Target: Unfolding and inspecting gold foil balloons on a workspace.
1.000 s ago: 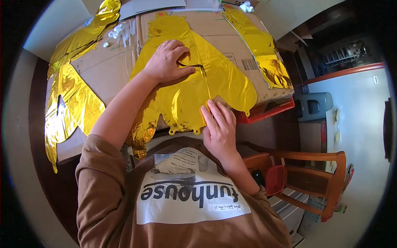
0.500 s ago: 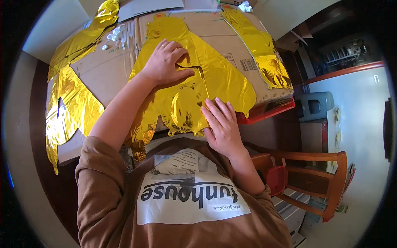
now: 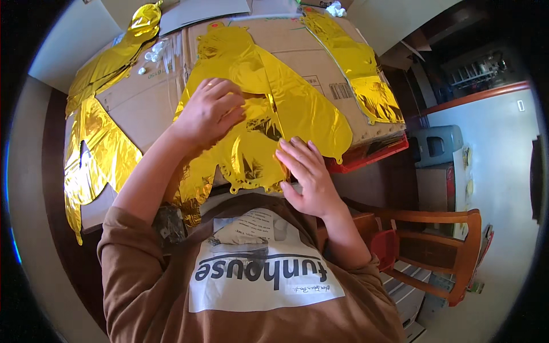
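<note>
A flat, gold foil balloon (image 3: 303,97) lies spread over the cardboard, its lower part crinkled and folded near my body. My left hand (image 3: 211,112) hovers over the balloon's left side with loosely bent fingers, the thumb apart from the forefinger and nothing visible between them. At the lower right edge of the foil, my right hand (image 3: 309,178) rests with outstretched fingers, their tips touching it. Small tabs line the balloon's lower rim.
More gold foil balloons lie on the cardboard box (image 3: 143,103): one at the left (image 3: 103,137), another at the far right (image 3: 349,57). White crumpled bits (image 3: 154,51) sit at the back left. A red tray (image 3: 366,158) juts out under the box. A wooden chair (image 3: 426,217) stands at the right.
My left hand has lifted off the balloon and drawn back toward me and slightly left. The foil beneath it has shifted and crinkled. My right hand stays at the lower edge.
</note>
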